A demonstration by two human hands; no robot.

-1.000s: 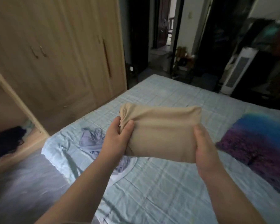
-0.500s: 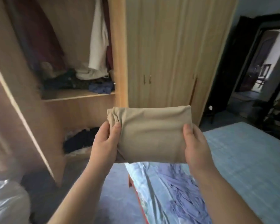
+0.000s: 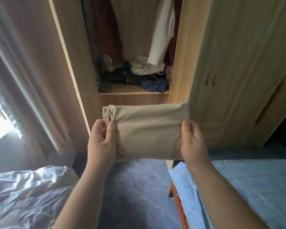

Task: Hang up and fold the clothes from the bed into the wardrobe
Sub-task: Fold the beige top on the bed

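Observation:
A folded beige garment (image 3: 147, 129) hangs in front of me, held flat at chest height. My left hand (image 3: 101, 144) grips its bunched left edge and my right hand (image 3: 192, 144) pinches its right edge. Straight behind it stands the open wardrobe (image 3: 180, 63). Its shelf (image 3: 132, 90) carries a heap of dark, white and blue clothes, with dark red and white garments hanging above. The bed (image 3: 254, 187), covered in a light blue sheet, shows at the lower right.
The open wardrobe door (image 3: 64, 55) juts out on the left. Shut wardrobe doors (image 3: 238, 71) fill the right. A crumpled pale quilt (image 3: 28, 195) lies at the lower left, a curtain (image 3: 23, 80) hangs beside a bright window. Dark floor (image 3: 135, 187) runs between quilt and bed.
The view has swung left from the bed to face the open wardrobe compartment. Both hands have kept the same hold on the folded garment, carrying it toward the wardrobe.

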